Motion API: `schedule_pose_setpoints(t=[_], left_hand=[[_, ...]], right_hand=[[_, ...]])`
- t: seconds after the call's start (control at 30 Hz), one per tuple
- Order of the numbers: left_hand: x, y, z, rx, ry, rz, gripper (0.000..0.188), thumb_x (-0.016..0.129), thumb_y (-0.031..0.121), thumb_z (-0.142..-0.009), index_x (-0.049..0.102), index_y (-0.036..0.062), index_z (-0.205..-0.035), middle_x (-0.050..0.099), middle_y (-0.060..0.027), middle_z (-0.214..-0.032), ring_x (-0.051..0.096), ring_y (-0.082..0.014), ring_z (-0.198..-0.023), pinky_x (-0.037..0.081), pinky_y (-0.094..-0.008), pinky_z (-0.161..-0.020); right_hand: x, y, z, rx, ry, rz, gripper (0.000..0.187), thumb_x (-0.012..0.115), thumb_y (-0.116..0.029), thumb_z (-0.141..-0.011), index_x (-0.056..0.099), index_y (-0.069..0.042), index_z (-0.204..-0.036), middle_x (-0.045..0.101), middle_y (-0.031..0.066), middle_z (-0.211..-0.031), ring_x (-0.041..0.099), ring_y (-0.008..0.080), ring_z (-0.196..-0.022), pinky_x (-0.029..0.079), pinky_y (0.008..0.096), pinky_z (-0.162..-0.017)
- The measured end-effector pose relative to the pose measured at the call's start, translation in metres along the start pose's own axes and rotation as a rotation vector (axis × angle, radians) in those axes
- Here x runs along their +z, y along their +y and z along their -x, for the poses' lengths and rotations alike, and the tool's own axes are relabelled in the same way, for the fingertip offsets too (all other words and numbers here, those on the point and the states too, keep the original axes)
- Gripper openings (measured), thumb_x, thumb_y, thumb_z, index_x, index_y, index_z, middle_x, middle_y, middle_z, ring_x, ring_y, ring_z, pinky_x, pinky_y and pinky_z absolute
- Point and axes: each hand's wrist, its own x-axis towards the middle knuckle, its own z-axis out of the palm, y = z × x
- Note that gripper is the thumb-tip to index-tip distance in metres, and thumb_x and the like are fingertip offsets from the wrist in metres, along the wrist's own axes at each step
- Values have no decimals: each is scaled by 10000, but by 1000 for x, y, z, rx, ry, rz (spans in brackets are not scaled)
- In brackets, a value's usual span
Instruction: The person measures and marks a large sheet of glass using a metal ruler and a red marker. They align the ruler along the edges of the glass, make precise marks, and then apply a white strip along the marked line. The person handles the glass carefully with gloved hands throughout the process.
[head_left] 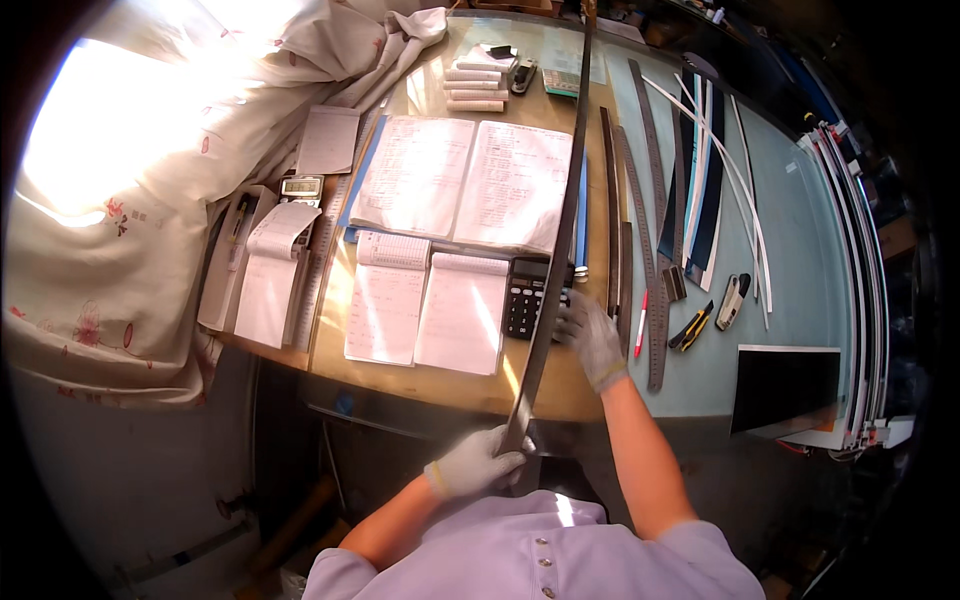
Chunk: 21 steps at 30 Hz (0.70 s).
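A long, thin dark strip (568, 215) runs from near my body up past the table's far edge, raised above the papers. My left hand (478, 464), in a pale glove, is closed around its near end, below the table's front edge. My right hand (597, 345), also gloved, is beside the strip's right side, its slightly blurred fingers apart and pointing left at it. Whether those fingertips touch the strip I cannot tell. Behind the strip, partly covered by it, lies a black calculator (523, 305). An open notebook (415, 180) and a receipt pad (390, 310) lie left of it.
Right of my right hand are a red-and-white pen (641, 322), a long steel ruler (655, 345), a yellow-black utility knife (691, 327) and a second cutter (733, 302). White strips (752, 205) lie farther back. A black panel (786, 388) sits at the right; patterned cloth (120, 280) hangs left.
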Motion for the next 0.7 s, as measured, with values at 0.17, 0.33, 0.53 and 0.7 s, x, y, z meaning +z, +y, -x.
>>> schedule_pose_setpoints(t=[0.17, 0.33, 0.53, 0.7], left_hand=[[-45, -31, 60, 54, 104, -466, 160, 632, 125, -987, 639, 42, -1123, 690, -33, -836, 595, -91, -684, 512, -275, -648], [-110, -147, 106, -5, 314, -652, 244, 718, 197, -934, 662, 44, -1116, 746, -108, -903, 714, -246, -789, 557, -376, -738], [-156, -233, 128, -316, 556, -1022, 274, 722, 281, -882, 651, 63, -1031, 726, -203, -954, 683, -428, -963, 530, -536, -819], [-183, -247, 123, -198, 855, -1058, 295, 790, 223, -818, 641, 64, -1017, 706, -187, -935, 661, -424, -929, 520, -534, -823]], right_hand=[[94, -35, -81, 126, -198, -643, 436, 475, -419, -1086, 540, -30, -1272, 700, 198, -1080, 691, 321, -988, 584, 431, -870], [103, 22, -86, 103, -139, -548, 286, 538, -346, -1070, 634, -77, -1054, 644, 53, -866, 620, 210, -789, 534, 355, -798], [118, 83, 1, 158, -270, -725, 267, 581, -213, -1057, 615, 37, -1147, 671, 148, -963, 685, 282, -922, 552, 418, -898], [107, -15, 46, -42, -258, -352, 331, 573, -287, -1062, 615, -18, -1251, 701, 110, -1072, 664, 244, -1073, 494, 399, -1037]])
